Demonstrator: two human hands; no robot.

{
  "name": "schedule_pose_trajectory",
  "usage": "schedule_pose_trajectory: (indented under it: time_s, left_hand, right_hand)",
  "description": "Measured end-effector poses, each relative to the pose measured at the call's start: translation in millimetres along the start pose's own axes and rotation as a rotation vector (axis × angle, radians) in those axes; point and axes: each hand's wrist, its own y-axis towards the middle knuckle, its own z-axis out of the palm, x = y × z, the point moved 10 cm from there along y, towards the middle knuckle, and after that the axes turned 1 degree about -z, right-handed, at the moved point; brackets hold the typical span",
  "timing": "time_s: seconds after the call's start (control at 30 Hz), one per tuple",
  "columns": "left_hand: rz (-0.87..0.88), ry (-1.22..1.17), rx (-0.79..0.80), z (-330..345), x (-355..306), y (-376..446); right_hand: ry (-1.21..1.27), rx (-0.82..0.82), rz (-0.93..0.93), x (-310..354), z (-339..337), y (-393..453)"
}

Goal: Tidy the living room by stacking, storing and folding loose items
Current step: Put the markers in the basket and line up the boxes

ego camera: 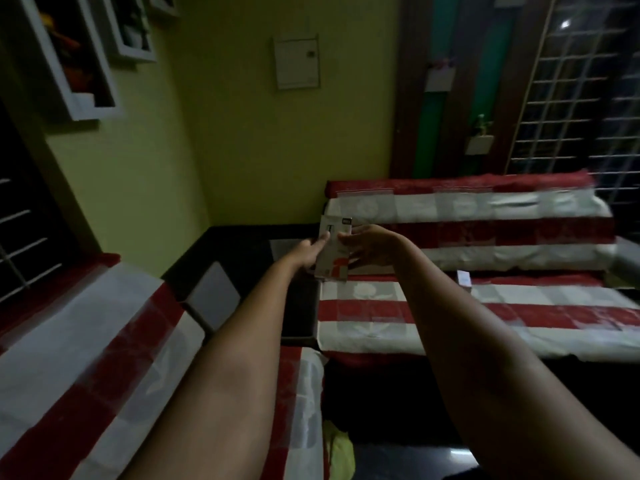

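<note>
Both arms stretched forward, dim room. Left hand [306, 252] and right hand [369, 245] together hold a small white carton [334, 251] with red print low on its face, upright, slightly tilted, in the air over the gap between dark corner worktop [242, 244] and far sofa [485, 237]. Left hand grips the carton's left edge, one finger laid up its front. Right hand's fingers curl round its right edge from behind. Sofa ahead carries a red-and-white striped cover; a second small white box [464, 280] lies on its seat, right of the hands, apart from them. Another sofa [86, 341] with the same cover runs along the near left. Yellow-green cloth [341, 452] on the floor at bottom centre. Wall panel [297, 62] on the far wall, white shelves [74, 57] top left, grilled window [581, 91] far right.
</note>
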Motion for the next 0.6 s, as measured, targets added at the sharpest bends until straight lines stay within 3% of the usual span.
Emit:
schedule_pose_trajectory:
  time_s: [0.23,0.6]
  left_hand:
    - [0.106,0.151,0.082,61,-64,106]
    - [0.091,-0.027,0.141,141,-152,286]
  right_hand:
    - [-0.002,-0.109,-0.003,-2,-117,61]
    - [0.007,-0.174,-0.011,22,-277,169]
